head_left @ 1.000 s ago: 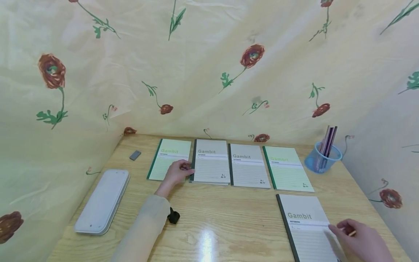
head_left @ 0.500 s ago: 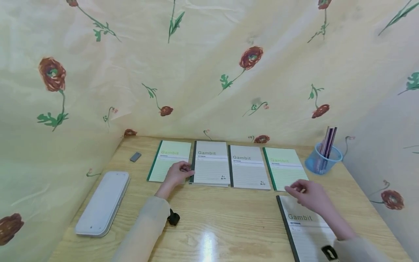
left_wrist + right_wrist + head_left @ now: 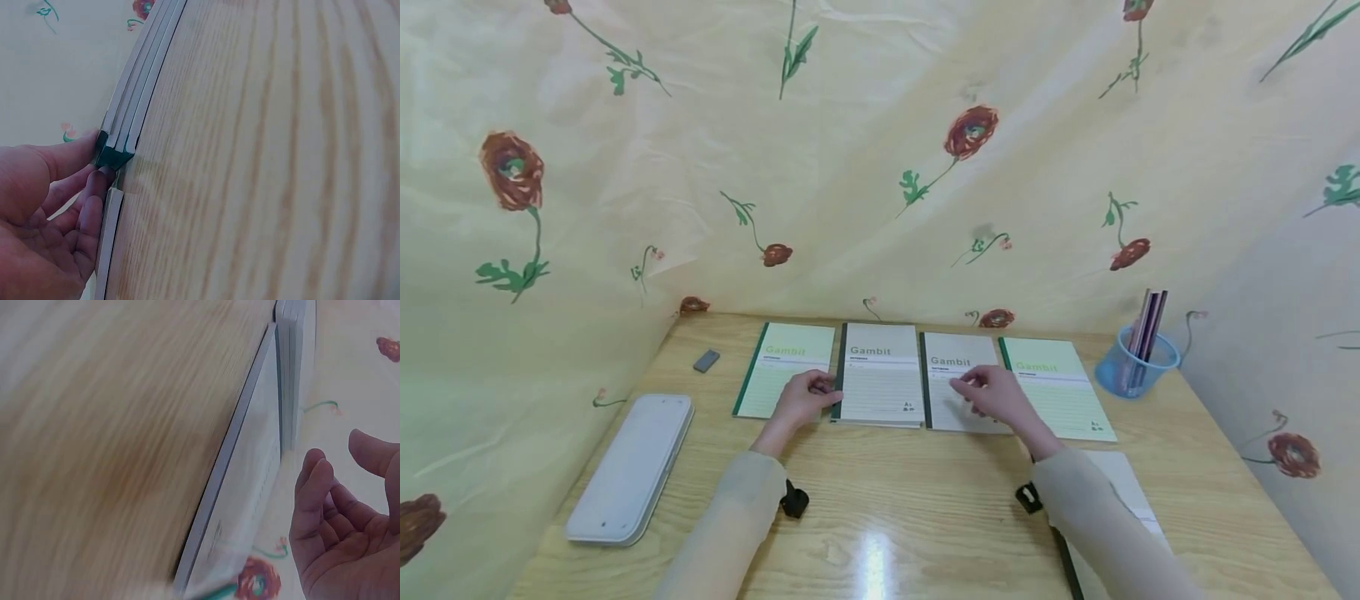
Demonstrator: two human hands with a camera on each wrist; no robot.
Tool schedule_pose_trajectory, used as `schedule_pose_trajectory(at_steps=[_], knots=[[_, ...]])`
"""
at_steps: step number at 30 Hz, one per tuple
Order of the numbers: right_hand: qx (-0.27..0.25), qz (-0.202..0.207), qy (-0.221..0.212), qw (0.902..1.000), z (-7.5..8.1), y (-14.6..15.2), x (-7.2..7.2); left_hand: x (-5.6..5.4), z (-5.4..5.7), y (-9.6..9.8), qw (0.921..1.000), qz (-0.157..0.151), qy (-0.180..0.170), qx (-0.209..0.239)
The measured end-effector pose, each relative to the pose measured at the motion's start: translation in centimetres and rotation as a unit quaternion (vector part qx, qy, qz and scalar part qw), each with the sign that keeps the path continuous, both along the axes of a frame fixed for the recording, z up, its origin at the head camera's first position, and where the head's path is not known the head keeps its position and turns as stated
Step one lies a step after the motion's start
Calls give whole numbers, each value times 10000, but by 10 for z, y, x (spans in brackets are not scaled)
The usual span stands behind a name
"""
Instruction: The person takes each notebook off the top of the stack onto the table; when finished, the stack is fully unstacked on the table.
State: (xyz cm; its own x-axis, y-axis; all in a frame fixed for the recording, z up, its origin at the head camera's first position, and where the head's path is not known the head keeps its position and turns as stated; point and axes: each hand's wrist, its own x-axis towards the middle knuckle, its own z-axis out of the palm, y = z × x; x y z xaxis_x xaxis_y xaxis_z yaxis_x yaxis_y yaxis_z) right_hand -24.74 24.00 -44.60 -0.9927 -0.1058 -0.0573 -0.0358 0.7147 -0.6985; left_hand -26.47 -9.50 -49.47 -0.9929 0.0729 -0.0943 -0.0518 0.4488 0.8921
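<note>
The left hand (image 3: 801, 397) pinches the dark spine of the grey notebook stack (image 3: 882, 385) between thumb and fingers, the stack lying just to its right on the desk (image 3: 917, 500) and the left green notebook (image 3: 763, 389) partly under it. The right hand (image 3: 997, 395), thumb and fingers apart and gripping nothing, is above the thinner grey notebook (image 3: 942, 407), which lies between the stack and the right green notebook (image 3: 1067, 403).

Long, plain, pale beige sleeves (image 3: 727, 515), small, blocky black wrist devices, one per arm (image 3: 793, 501), and bare hands (image 3: 802, 397).
</note>
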Motion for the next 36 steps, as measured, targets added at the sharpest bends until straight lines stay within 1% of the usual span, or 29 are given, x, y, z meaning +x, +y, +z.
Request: schedule_pose_trajectory(at_steps=[3, 6, 10, 14, 17, 23, 29, 36], knots=[[-68, -82, -47, 9999, -6, -20, -14, -1, 0, 0, 10000, -1, 27, 45], [-131, -203, -100, 9997, -11, -36, -23, -1, 1, 0, 10000, -15, 9, 88], [-102, -382, -128, 9991, -18, -52, -32, 0, 2, 0, 10000, -19, -4, 87], [60, -477, -35, 9988, -24, -63, -38, 1, 4, 0, 9999, -1, -1, 103], [146, -503, 12, 9986, -27, -70, -41, 1, 5, 0, 10000, 0, 12, 95], [147, -593, 9, 9981, -28, -78, -43, 1, 4, -1, 9999, -20, 16, 97], [185, -672, -60, 9975, -31, -77, -45, 2, 3, 1, 9999, -36, 23, 92], [116, -649, -8, 9978, -35, -76, -47, 1, -1, 0, 9999, -47, 93, 66]])
